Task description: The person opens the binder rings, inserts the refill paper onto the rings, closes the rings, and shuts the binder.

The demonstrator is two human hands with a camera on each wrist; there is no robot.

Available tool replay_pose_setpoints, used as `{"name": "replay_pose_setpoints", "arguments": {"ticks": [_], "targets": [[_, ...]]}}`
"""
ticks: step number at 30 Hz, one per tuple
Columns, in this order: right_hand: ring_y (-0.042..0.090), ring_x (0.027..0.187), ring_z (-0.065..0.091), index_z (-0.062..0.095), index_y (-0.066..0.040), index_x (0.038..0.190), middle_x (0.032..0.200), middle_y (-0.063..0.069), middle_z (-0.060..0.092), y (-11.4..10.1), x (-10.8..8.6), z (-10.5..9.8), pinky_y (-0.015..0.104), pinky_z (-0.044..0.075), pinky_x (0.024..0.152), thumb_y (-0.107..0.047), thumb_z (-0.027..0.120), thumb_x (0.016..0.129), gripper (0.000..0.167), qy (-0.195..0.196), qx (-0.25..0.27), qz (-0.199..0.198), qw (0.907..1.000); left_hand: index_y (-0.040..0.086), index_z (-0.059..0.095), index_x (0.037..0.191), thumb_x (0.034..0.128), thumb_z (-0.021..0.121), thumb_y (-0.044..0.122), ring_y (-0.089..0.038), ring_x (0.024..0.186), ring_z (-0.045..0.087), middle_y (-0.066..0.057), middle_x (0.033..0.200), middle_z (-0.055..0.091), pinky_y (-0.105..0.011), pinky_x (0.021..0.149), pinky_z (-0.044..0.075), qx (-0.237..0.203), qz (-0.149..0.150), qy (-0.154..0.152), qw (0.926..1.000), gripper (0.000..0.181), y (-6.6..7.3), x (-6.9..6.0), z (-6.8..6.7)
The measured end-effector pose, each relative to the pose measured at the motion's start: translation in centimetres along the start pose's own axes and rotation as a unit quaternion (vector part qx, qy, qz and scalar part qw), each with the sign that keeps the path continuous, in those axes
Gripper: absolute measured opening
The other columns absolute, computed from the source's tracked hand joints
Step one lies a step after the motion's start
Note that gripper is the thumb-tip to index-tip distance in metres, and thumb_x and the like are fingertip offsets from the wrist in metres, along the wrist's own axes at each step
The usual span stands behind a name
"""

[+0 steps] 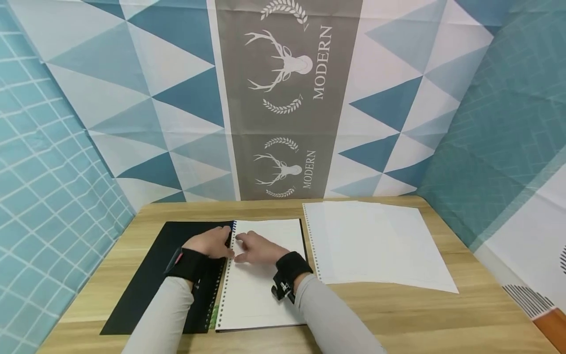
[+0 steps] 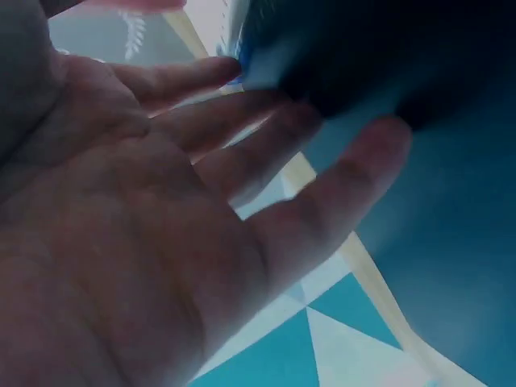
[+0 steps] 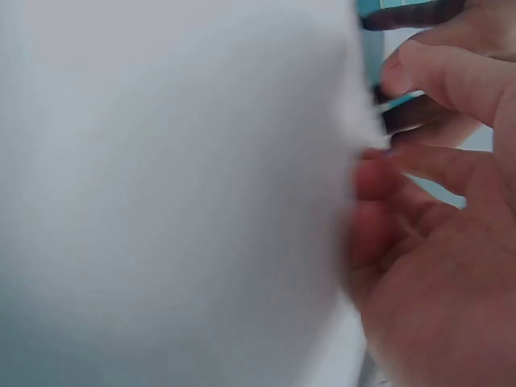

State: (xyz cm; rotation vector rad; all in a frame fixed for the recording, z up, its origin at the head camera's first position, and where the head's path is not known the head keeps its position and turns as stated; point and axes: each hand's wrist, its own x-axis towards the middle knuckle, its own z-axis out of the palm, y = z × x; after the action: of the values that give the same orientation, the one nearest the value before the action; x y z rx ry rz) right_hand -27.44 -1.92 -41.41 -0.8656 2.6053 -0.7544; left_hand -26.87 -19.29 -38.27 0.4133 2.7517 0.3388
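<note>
A stack of white hole-punched pages (image 1: pixel 261 305) lies flat, with a black punched cover (image 1: pixel 141 295) on its left. A short piece of blue binding (image 1: pixel 234 226) shows at the top of the hole line between them. My left hand (image 1: pixel 211 243) rests over the cover's inner edge beside the holes. Its fingers are extended over the dark sheet in the left wrist view (image 2: pixel 298 193). My right hand (image 1: pixel 260 249) touches the top page near its punched edge, thumb and forefinger apart. Some of its fingers (image 3: pixel 375 230) bend against the page in the right wrist view.
Loose white punched sheets (image 1: pixel 380 246) lie slightly fanned at the right of the wooden table (image 1: pixel 398 314). A dark edge shows beneath the page stack's right side. Patterned cloth (image 1: pixel 283 123) hangs behind the table, with tiled-pattern cloth (image 1: pixel 48 162) at the left.
</note>
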Motion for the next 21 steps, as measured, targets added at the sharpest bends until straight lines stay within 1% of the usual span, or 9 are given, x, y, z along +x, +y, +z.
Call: {"name": "replay_pose_setpoints", "arguments": {"ticks": [2, 4, 5, 7, 9, 11, 14, 17, 21], "targets": [[0.013, 0.081, 0.052, 0.042, -0.005, 0.152, 0.095, 0.009, 0.062, 0.6, 0.6, 0.3, 0.025, 0.042, 0.079, -0.023, 0.066, 0.099, 0.061, -0.012, 0.074, 0.007, 0.9972, -0.007, 0.048, 0.14, 0.0928, 0.074, 0.025, -0.03, 0.102, 0.06, -0.024, 0.127, 0.062, -0.045, 0.087, 0.05, -0.004, -0.009, -0.011, 0.9999, 0.063, -0.6, 0.4, -0.5], [0.015, 0.087, 0.058, 0.033, -0.01, 0.159, 0.103, 0.01, 0.066, 0.7, 1.0, 0.4, 0.028, 0.045, 0.085, -0.026, 0.064, 0.1, 0.068, -0.02, 0.113, 0.03, 0.9929, -0.005, 0.051, 0.138, 0.093, 0.073, 0.024, -0.029, 0.098, 0.059, -0.021, 0.121, 0.063, -0.044, 0.084, 0.048, -0.015, -0.017, -0.019, 0.9996, 0.058, -1.0, 0.6, -0.9], [0.015, 0.094, 0.06, 0.028, -0.013, 0.161, 0.11, 0.01, 0.067, 0.7, 1.2, 0.4, 0.03, 0.046, 0.091, -0.028, 0.064, 0.1, 0.072, -0.024, 0.122, 0.043, 0.9913, -0.004, 0.051, 0.137, 0.0933, 0.072, 0.024, -0.029, 0.099, 0.059, -0.02, 0.121, 0.063, -0.044, 0.084, 0.048, -0.022, -0.019, -0.02, 0.9994, 0.056, -1.2, 0.5, -1.1], [0.018, 0.107, 0.062, 0.025, -0.016, 0.163, 0.122, 0.011, 0.066, 0.4, 1.6, 0.4, 0.035, 0.047, 0.101, -0.031, 0.063, 0.1, 0.075, -0.025, 0.112, 0.056, 0.9918, -0.001, 0.053, 0.135, 0.0939, 0.071, 0.02, -0.029, 0.097, 0.058, -0.018, 0.118, 0.063, -0.043, 0.082, 0.047, -0.04, -0.018, -0.014, 0.9989, 0.05, -1.5, 0.4, -1.3], [0.019, 0.114, 0.061, 0.026, -0.017, 0.163, 0.124, 0.01, 0.065, 0.0, 2.0, 0.5, 0.043, 0.044, 0.11, -0.033, 0.065, 0.099, 0.076, -0.023, 0.073, 0.065, 0.995, 0.001, 0.056, 0.131, 0.0929, 0.071, 0.017, -0.028, 0.093, 0.057, -0.016, 0.113, 0.064, -0.042, 0.079, 0.046, -0.056, -0.019, -0.005, 0.9982, 0.044, -1.7, 0.3, -1.2], [0.021, 0.119, 0.061, 0.027, -0.02, 0.162, 0.126, 0.009, 0.065, -0.4, 2.4, 0.6, 0.05, 0.04, 0.114, -0.035, 0.066, 0.098, 0.077, -0.017, 0.022, 0.073, 0.997, 0.001, 0.057, 0.13, 0.0915, 0.071, 0.015, -0.028, 0.092, 0.057, -0.015, 0.112, 0.064, -0.042, 0.078, 0.046, -0.06, -0.017, 0.004, 0.998, 0.044, -1.6, 0.3, -1.1], [0.022, 0.127, 0.059, 0.03, -0.024, 0.161, 0.133, 0.006, 0.064, -0.7, 2.8, 0.7, 0.058, 0.035, 0.115, -0.035, 0.07, 0.094, 0.079, -0.006, -0.038, 0.09, 0.9952, 0.001, 0.057, 0.133, 0.0905, 0.07, 0.013, -0.029, 0.092, 0.056, -0.015, 0.112, 0.064, -0.042, 0.078, 0.044, -0.056, -0.017, 0.008, 0.9982, 0.046, -1.1, 0.5, -0.9], [0.023, 0.136, 0.055, 0.029, -0.026, 0.161, 0.147, 0.004, 0.058, -0.7, 2.9, 0.8, 0.059, 0.033, 0.116, -0.035, 0.071, 0.092, 0.081, -0.007, -0.045, 0.109, 0.993, 0.0, 0.052, 0.142, 0.0911, 0.069, 0.014, -0.032, 0.102, 0.06, -0.019, 0.124, 0.063, -0.045, 0.084, 0.048, -0.059, -0.015, 0.006, 0.9981, 0.055, -0.8, 0.7, -0.6], [0.025, 0.145, 0.048, 0.028, -0.026, 0.161, 0.158, 0.003, 0.049, -0.3, 2.9, 0.8, 0.061, 0.027, 0.12, -0.036, 0.07, 0.093, 0.081, -0.011, -0.013, 0.113, 0.9934, 0.0, 0.047, 0.149, 0.0911, 0.068, 0.012, -0.034, 0.115, 0.059, -0.023, 0.142, 0.056, -0.048, 0.092, 0.049, -0.074, -0.017, 0.008, 0.9971, 0.063, -0.7, 0.6, -0.1]]}}
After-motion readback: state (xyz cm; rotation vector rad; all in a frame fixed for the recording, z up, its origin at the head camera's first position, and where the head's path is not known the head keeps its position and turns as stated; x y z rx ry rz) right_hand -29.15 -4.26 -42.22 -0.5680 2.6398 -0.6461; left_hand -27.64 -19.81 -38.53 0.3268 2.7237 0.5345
